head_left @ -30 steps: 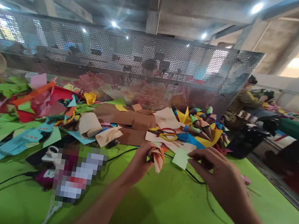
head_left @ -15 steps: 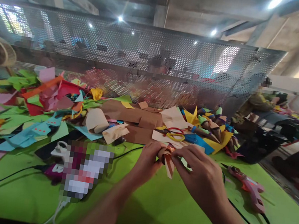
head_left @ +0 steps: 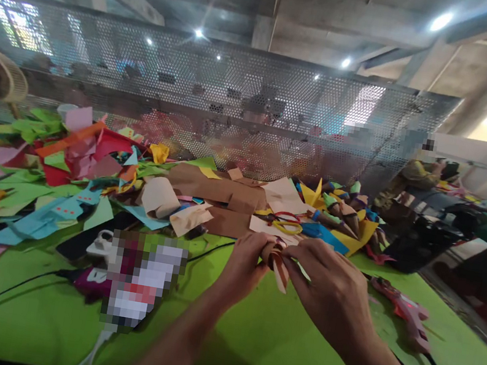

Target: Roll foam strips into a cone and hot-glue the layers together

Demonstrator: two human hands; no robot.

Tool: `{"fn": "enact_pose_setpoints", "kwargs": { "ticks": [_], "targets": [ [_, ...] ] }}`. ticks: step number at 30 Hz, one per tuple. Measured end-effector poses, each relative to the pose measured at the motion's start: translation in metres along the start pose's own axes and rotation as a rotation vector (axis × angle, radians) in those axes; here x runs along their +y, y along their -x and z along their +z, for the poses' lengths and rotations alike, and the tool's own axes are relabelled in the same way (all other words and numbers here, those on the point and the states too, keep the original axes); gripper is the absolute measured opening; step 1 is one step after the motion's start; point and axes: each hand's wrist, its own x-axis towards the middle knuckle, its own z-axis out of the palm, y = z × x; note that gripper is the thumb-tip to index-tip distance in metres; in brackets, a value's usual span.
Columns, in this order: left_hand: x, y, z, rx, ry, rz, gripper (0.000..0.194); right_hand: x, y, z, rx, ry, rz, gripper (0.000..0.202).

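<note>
A small brown paper piece (head_left: 279, 264) with a pale loose strip hangs between my two hands, above the green table (head_left: 269, 361). My left hand (head_left: 245, 264) is closed round its left side. The fingers of my right hand (head_left: 330, 278) pinch its right side, close to the strip. Behind my hands lie yellow-handled scissors (head_left: 286, 226) on pale paper. Right of my right hand, a pink glue gun (head_left: 408, 313) rests on the table with its black cable.
A power strip (head_left: 142, 284) with plugs and cables lies left of my hands, beside a dark phone-like slab (head_left: 91, 238). Coloured paper heaps (head_left: 85, 150) and brown card (head_left: 205, 185) line the back, before a perforated metal screen (head_left: 192, 99). A person (head_left: 413, 173) is at far right.
The view has shifted slightly. My hands stay around the brown paper piece, whose loose strip now hangs a little further right.
</note>
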Motion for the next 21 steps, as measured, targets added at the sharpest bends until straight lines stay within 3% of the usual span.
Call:
{"fn": "enact_pose_setpoints", "kwargs": {
  "ticks": [14, 21],
  "targets": [
    [0.000, -0.001, -0.001, -0.042, -0.091, 0.048, 0.032, 0.003, -0.011, -0.001, -0.260, 0.149, -0.054, 0.018],
    [0.000, -0.001, -0.001, -0.057, -0.075, 0.052, 0.032, 0.004, -0.015, 0.001, -0.245, 0.183, -0.075, 0.021]
  ]
}}
